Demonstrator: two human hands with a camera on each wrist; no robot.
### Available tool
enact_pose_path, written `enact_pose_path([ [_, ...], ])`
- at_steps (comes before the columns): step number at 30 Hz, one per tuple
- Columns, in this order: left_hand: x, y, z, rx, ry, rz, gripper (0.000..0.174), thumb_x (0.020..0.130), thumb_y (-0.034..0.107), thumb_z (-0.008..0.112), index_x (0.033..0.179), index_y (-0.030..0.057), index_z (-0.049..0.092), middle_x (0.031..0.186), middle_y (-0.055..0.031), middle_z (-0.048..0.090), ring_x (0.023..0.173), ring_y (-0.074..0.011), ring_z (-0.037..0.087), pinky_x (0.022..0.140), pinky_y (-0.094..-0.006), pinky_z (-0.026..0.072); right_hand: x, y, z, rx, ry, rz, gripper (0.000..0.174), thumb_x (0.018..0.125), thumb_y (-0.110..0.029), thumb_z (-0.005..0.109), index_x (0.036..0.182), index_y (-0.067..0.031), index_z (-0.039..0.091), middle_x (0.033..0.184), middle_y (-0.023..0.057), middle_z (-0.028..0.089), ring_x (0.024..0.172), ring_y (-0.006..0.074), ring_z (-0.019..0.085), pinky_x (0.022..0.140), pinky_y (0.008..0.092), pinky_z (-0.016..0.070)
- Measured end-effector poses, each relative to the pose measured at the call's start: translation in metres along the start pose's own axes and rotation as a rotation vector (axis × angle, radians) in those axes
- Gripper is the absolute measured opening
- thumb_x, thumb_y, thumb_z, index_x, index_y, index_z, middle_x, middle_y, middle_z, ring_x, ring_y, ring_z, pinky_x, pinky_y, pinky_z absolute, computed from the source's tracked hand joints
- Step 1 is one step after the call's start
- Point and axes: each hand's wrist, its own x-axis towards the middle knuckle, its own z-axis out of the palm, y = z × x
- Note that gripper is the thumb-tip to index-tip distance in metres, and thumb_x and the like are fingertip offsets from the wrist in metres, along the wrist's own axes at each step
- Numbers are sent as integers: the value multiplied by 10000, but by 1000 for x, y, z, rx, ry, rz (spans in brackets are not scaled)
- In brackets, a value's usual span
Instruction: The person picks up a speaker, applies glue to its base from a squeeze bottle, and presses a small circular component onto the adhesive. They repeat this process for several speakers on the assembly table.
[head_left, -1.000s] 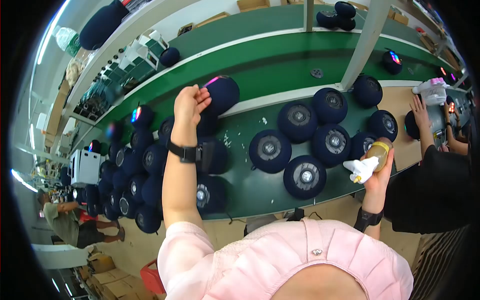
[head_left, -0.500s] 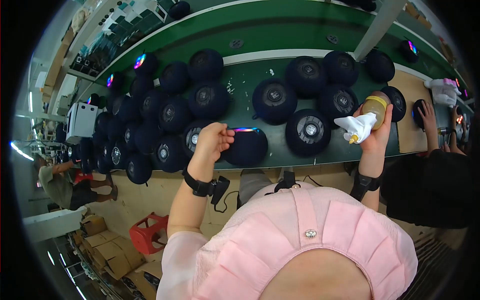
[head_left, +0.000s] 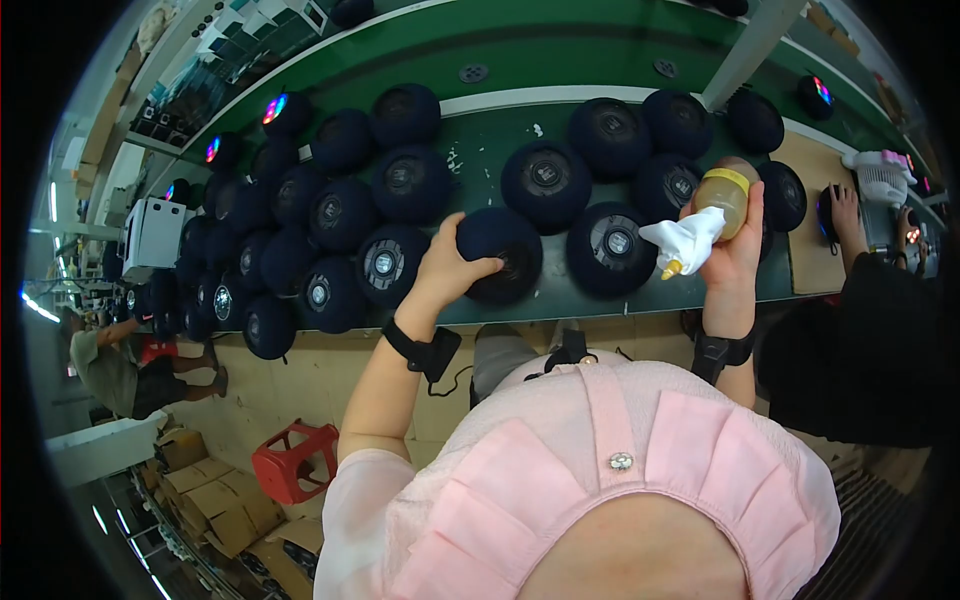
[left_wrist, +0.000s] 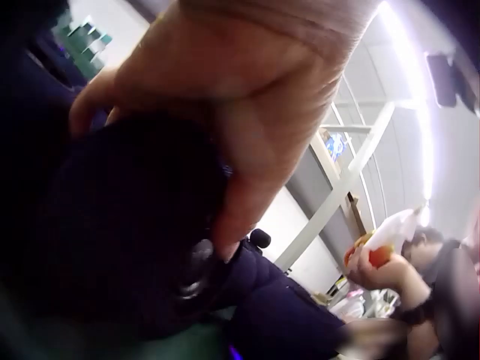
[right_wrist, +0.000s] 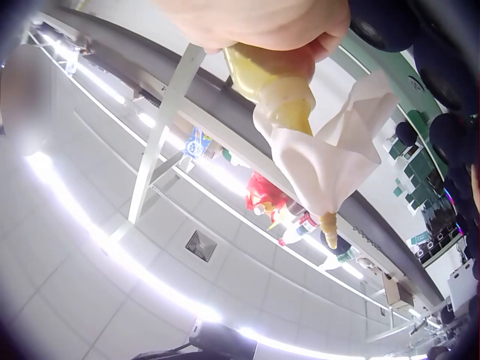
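Near the front edge of the green table, my left hand [head_left: 448,268] grips a round dark-blue fabric speaker [head_left: 492,232], the thumb on its ringed base, which faces up. The left wrist view shows this speaker [left_wrist: 127,217] up close and dark, with the fingers over its far side. My right hand [head_left: 735,262] holds a squeeze bottle [head_left: 730,197] of yellowish liquid above the speakers at the right. White tissue [head_left: 690,238] wraps its neck, and a pointed yellow nozzle [right_wrist: 328,231] sticks out, tilted down. Another speaker [head_left: 610,250] lies base up just right of the gripped one.
Several similar speakers [head_left: 340,215] crowd the left of the table, some with lit coloured panels [head_left: 275,107]. A white post [head_left: 755,55] rises at the back. At the right, another person's hand [head_left: 845,210] touches a speaker by a cardboard sheet [head_left: 812,255]. A red stool [head_left: 295,460] stands behind.
My left hand has brought the speaker from the back left to the front edge and turned it base up, hiding its lit strip. The bottle in my right hand has shifted slightly left.
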Motion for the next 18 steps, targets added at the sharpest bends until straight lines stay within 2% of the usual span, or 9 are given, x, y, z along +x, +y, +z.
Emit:
enact_pose_path([
  [2,1,-18,20,-394,-143,-209,747,686,267,733,1290,17,373,1161,-167,517,1012,-265,543,845,-328,447,7,7,-1,-11,-26,-45,482,829,-508,519,1082,-98,502,962,84,581,871,241,571,757,387,475],
  [3,-2,-17,23,-394,-153,-214,747,686,267,733,1290,17,373,1161,-167,517,1012,-265,543,845,-328,447,10,10,-1,-21,-54,-89,458,846,-486,507,1092,-100,496,975,83,577,884,239,571,768,384,476],
  [5,-12,-10,27,-543,-190,-427,670,760,292,676,1277,-19,384,1096,-134,558,959,-216,561,779,-279,467,14,18,-2,-74,-94,-157,439,863,-455,505,1112,-94,480,1000,79,570,909,231,567,796,380,474],
  [7,-15,-18,39,-533,-161,-412,612,792,291,643,1262,-23,410,1103,-145,556,956,-213,562,788,-278,458,19,28,3,-137,-65,-253,430,866,-440,513,1123,-98,476,1007,70,568,923,223,565,804,373,474],
  [9,-18,-16,42,-182,182,-52,539,773,328,633,1173,-11,508,1082,-189,567,911,-263,579,802,-326,444,21,36,6,-168,-80,-278,427,867,-417,526,1134,-89,471,1013,64,565,936,209,561,816,359,471],
  [10,-19,-12,41,-99,319,87,332,765,231,643,998,-3,607,967,-156,602,858,-278,578,772,-334,446,22,41,10,-212,-77,-316,436,868,-425,519,1137,-86,471,1017,66,563,937,216,561,812,366,474],
  [11,-18,-5,37,-101,319,80,332,765,231,643,998,-3,607,967,-156,602,858,-278,578,772,-334,446,23,47,13,-256,-73,-353,445,869,-433,512,1140,-82,470,1020,69,562,938,223,561,807,373,478],
  [13,-13,1,32,32,382,371,170,719,115,653,852,11,639,851,-119,620,818,-272,580,737,-347,454,24,58,22,-274,-68,-360,451,866,-432,519,1142,-79,469,1020,66,561,943,218,557,817,367,473],
  [18,-2,3,27,104,348,493,111,677,50,645,782,16,638,762,-105,625,735,-277,587,682,-361,468,31,80,35,-225,-47,-199,463,850,-452,533,1117,-78,476,1002,73,563,916,221,566,793,377,482],
])
